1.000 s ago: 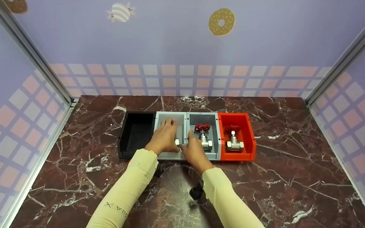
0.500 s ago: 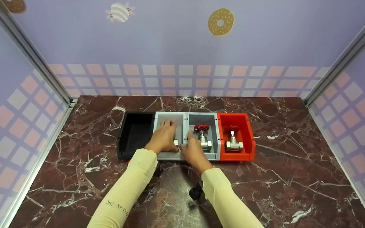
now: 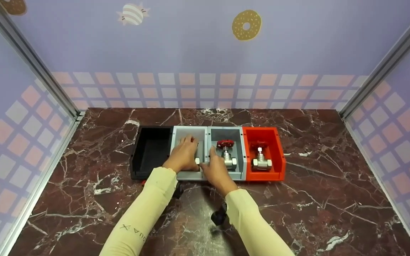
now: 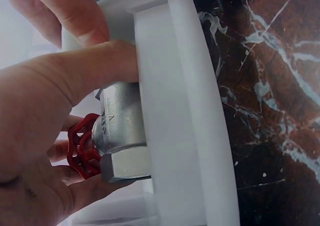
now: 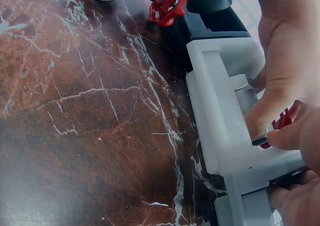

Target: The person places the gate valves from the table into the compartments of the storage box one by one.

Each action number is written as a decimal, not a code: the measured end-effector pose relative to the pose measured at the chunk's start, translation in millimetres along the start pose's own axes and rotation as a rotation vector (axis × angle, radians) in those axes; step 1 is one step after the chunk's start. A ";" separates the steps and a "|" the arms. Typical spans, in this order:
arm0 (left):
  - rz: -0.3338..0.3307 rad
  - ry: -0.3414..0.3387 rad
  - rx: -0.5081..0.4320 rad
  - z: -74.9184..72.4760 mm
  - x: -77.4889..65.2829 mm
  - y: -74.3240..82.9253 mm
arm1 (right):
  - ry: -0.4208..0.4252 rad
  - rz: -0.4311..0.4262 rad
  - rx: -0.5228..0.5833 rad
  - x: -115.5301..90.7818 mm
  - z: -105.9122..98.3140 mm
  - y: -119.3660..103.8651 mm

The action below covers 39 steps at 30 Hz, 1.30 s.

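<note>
My left hand (image 3: 183,153) reaches into the light grey bin (image 3: 178,131). It grips a metal valve (image 4: 122,118); the thumb lies across the valve body and the fingers are around its red handwheel (image 4: 84,148). From the right, my right hand (image 3: 217,170) straddles the wall between this bin and the blue-grey bin (image 3: 226,131). In the right wrist view its thumb (image 5: 285,137) is inside the light grey bin, close to the left thumb and the valve's end. Its other fingers (image 5: 295,201) are on the wall's far side, partly hidden.
A red-wheeled valve (image 3: 229,161) stands in the blue-grey bin, another valve (image 3: 261,161) in the orange-red bin (image 3: 279,149). The black bin (image 3: 153,149) sits at the row's left end. One more valve with a red handwheel (image 5: 169,6) lies on the marble table (image 3: 315,213) before it.
The head view has shifted slightly, so the bins appear a little farther left. Both hands keep nearly the same hold and place at the light grey bin.
</note>
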<state>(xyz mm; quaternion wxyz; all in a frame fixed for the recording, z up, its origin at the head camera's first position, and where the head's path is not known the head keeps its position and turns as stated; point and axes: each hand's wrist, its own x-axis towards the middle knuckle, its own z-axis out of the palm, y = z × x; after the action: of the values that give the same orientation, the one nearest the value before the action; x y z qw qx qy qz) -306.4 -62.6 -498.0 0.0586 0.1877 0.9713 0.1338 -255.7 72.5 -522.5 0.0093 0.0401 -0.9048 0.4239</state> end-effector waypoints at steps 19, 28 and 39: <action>-0.004 -0.010 -0.007 11.1 2.0 -5.8 | -0.009 0.014 0.006 -1.6 3.1 -1.1; 0.013 0.010 0.008 13.7 0.8 -5.3 | -0.010 0.001 0.003 -2.6 3.3 -0.7; 0.006 0.027 0.005 14.8 0.7 -1.5 | -0.022 0.026 0.023 -1.2 0.1 -1.1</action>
<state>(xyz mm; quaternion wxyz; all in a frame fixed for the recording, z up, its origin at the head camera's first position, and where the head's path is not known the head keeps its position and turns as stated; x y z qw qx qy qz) -305.1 -60.1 -512.7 0.0448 0.1890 0.9718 0.1339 -254.4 71.8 -521.8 -0.0068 0.0334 -0.9003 0.4340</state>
